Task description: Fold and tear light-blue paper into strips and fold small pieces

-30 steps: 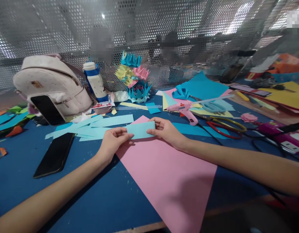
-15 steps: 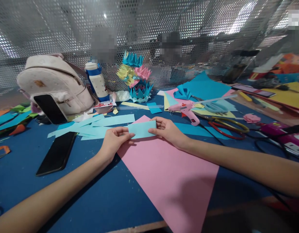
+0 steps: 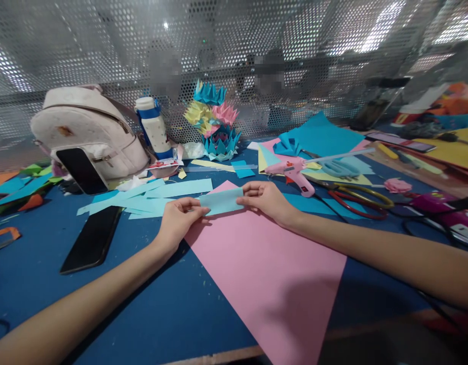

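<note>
A light blue paper strip [image 3: 221, 201] is stretched between my two hands, just over the far corner of a large pink paper sheet [image 3: 268, 274]. Its left end is pinched between the thumb and fingers of my left hand [image 3: 180, 219]. My right hand [image 3: 269, 203] grips the other end the same way, thumb in front. Beyond my left hand lie several loose light blue strips [image 3: 181, 189]. To the right of my right hand a pink glue gun [image 3: 290, 172] rests on the table with a clear glue stick in its back.
Two phones, one lying flat [image 3: 91, 241] and one leaning on a white backpack [image 3: 85, 126], are at left. A bottle [image 3: 153, 126] and folded paper flowers [image 3: 215, 121] stand at the back. Scissors [image 3: 359, 197], cables and a purple power strip [image 3: 442, 210] lie at right.
The view has shifted slightly. The light blue strip tilts a little more, its right end higher, while both hands keep hold of it.
</note>
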Motion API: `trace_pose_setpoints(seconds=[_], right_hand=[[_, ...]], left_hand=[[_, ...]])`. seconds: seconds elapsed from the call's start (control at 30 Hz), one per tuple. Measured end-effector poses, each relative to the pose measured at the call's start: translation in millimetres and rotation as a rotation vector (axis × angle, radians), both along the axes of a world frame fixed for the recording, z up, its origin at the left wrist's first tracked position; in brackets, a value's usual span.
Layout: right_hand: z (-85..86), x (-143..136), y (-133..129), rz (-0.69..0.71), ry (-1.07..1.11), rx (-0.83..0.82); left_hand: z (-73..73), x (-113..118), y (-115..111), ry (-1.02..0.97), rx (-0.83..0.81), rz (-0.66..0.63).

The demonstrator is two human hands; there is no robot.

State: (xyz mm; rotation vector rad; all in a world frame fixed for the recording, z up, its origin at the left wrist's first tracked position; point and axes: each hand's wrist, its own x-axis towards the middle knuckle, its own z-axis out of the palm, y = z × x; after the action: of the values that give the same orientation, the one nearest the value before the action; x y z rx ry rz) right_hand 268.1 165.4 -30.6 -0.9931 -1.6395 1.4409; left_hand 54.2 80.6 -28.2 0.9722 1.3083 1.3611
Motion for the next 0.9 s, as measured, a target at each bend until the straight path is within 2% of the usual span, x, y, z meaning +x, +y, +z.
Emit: trace_pose_setpoints(seconds=[0.2, 0.37, 0.63, 0.9], right_hand=[[1.3, 0.2, 0.0, -0.010, 0.023, 0.051], [3.2, 1.4, -1.6, 0.023, 0.008, 0.102], [0.3, 2.2, -0.3, -0.016, 0.012, 0.080], [1.8, 1.6, -1.5, 0.064, -0.010, 0.046]], left_hand=[[4.0, 1.3, 1.0, -0.003, -0.013, 0.023], [7.3, 0.0, 0.7, 0.007, -0.042, -0.020], [3.6, -2.6, 0.4, 0.044, -0.034, -0.078], [3.6, -7.7, 3.1, -0.041, -0.068, -0.077]])
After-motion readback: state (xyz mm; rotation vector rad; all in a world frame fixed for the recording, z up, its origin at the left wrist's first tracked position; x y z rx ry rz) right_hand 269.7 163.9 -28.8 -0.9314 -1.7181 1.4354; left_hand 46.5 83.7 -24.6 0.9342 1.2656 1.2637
